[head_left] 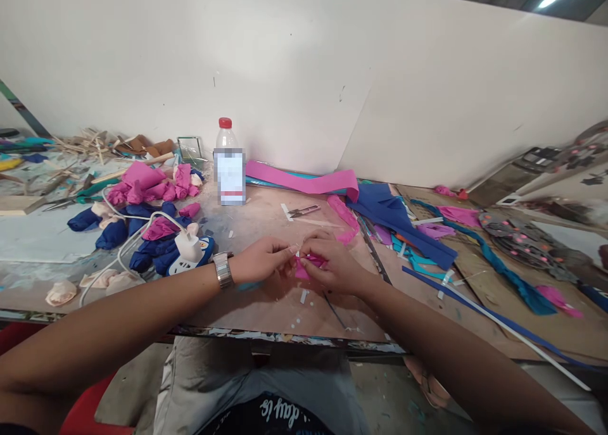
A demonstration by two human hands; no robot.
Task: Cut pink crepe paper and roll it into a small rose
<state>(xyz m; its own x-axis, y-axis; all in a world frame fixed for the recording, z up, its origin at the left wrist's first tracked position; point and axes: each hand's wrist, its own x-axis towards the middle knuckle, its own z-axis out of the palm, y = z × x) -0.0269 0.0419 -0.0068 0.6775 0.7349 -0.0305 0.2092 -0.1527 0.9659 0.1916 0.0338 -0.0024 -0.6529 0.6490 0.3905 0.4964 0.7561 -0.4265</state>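
Note:
Over the middle of the table, both hands meet around a small piece of pink crepe paper (308, 269). My left hand (268, 258), with a watch on its wrist, is closed in a pinch at the left edge of the piece. From the other side my right hand (332, 261) has its fingers closed on the same pink paper. Part of the paper is hidden by the fingers, and a small white bit shows between the fingertips. Beyond the hands lies a pair of thread snips (304, 211). A white paper strip (303, 296) rests just below the hands.
A bottle with a red cap (225, 123) stands behind a phone (231, 176). To the left are pink paper bundles (142, 182), blue bundles (114, 232) and a charger on a cable (189, 245). Pink strip (304, 180) and blue sheets (399, 220) lie at the right back.

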